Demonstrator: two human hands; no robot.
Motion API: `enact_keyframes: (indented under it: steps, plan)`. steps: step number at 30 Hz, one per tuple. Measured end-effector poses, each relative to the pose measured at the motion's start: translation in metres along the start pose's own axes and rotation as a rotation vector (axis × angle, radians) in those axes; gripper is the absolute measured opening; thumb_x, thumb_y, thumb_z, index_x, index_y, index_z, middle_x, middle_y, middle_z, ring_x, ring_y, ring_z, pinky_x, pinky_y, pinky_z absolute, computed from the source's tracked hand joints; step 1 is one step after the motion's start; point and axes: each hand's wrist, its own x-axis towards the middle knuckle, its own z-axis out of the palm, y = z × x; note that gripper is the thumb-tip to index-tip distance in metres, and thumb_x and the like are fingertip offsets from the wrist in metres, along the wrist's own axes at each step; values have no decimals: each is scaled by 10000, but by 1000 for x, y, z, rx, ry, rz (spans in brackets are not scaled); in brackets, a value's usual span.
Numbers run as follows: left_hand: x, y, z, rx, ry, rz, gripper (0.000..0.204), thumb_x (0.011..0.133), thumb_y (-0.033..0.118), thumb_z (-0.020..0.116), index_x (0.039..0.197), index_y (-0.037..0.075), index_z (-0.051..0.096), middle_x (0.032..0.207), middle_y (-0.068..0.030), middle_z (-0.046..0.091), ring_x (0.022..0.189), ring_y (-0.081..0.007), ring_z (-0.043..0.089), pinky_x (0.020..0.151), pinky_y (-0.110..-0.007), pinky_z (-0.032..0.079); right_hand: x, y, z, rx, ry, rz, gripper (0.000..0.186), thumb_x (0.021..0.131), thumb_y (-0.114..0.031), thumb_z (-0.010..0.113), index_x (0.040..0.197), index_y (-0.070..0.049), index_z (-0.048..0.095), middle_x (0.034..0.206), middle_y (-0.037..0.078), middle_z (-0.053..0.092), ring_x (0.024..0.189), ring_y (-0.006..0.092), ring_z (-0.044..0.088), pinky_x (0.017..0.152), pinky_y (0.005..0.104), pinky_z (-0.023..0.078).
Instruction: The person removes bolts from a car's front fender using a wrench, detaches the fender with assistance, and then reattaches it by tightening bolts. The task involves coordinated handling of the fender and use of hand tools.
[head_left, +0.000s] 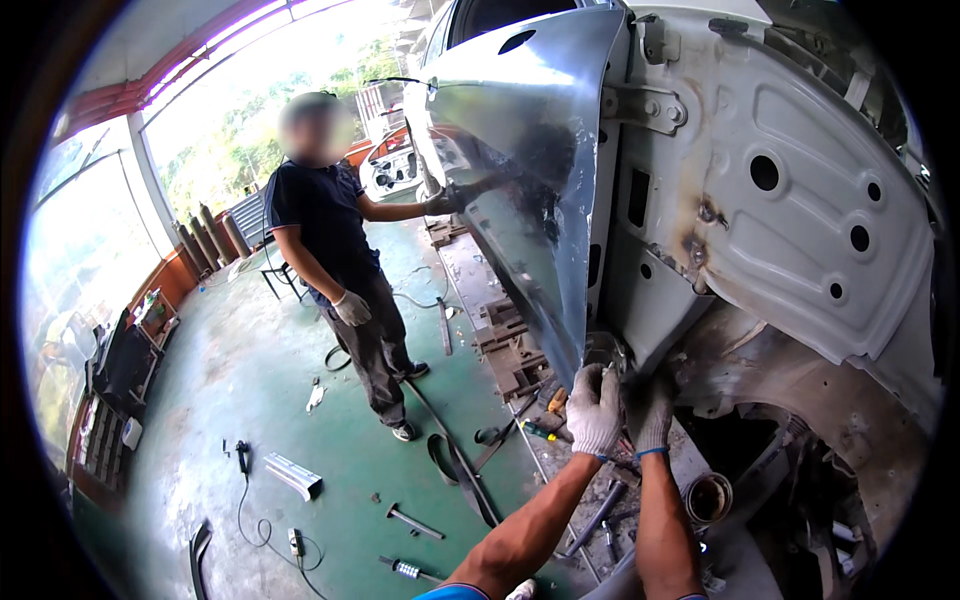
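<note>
Though close together, two hands [595, 408] [650, 415] beside one door [535, 130].

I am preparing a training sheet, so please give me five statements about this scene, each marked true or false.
1. The left hand and right hand both wear gloves. True.
2. They are near the top of the door. False: near its bottom.
3. The can stands right of both hands. True.
4. The floor is red. False: mostly green.
5. The co-worker's outstretched hand is at the door. True.
</note>
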Motion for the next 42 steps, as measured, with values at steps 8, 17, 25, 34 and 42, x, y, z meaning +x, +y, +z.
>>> enact_keyframes:
  steps: [8, 17, 25, 34, 42]
  plan:
    - [-64, -80, -59, -266, -189, -450, 151, 921, 73, 669, 1049, 6, 628, 845, -43, 647, 716, -131, 624, 648, -280, 532, -3, -85, -15, -493, -33, 96, 534, 834, -390, 792, 1074, 62, 637, 1013, 275, 696, 967, 426, 674, 849, 476, 509]
    - [-122, -164, -84, 8, -341, -647, 224, 866, 90, 703, 1047, -22, 635, 865, -76, 681, 701, -169, 670, 643, -312, 572, -10, -87, -41, -490, -6, 85, 526, 820, -333, 810, 1163, 11, 610, 1109, 238, 685, 1031, 409, 660, 867, 481, 520]
    - [-189, -279, -155, 713, -726, -637, 357, 890, 256, 610, 1206, 150, 737, 1158, -149, 743, 1076, -345, 706, 934, -416, 559, -26, -129, -100, -335, 42, 147, 382, 868, -247, 786, 1159, -29, 670, 1001, 146, 729, 915, 268, 703, 833, 380, 551]
    - [-227, -251, -76, 1073, -1226, -306, 321, 975, 240, 494, 1231, 161, 671, 1293, -212, 631, 1109, -388, 684, 900, -492, 566, -82, -155, -156, -504, 29, 167, 375, 859, -193, 806, 1160, -24, 660, 1006, 133, 698, 883, 258, 686, 805, 365, 554]
    - [-280, -321, 10, 1154, -1520, -85, 447, 989, 332, 534, 1379, 127, 606, 1362, -205, 630, 1163, -394, 674, 912, -494, 570, -130, -183, -172, -593, -52, 339, 432, 872, -178, 793, 1246, -30, 633, 1130, 169, 705, 994, 284, 704, 844, 379, 574]
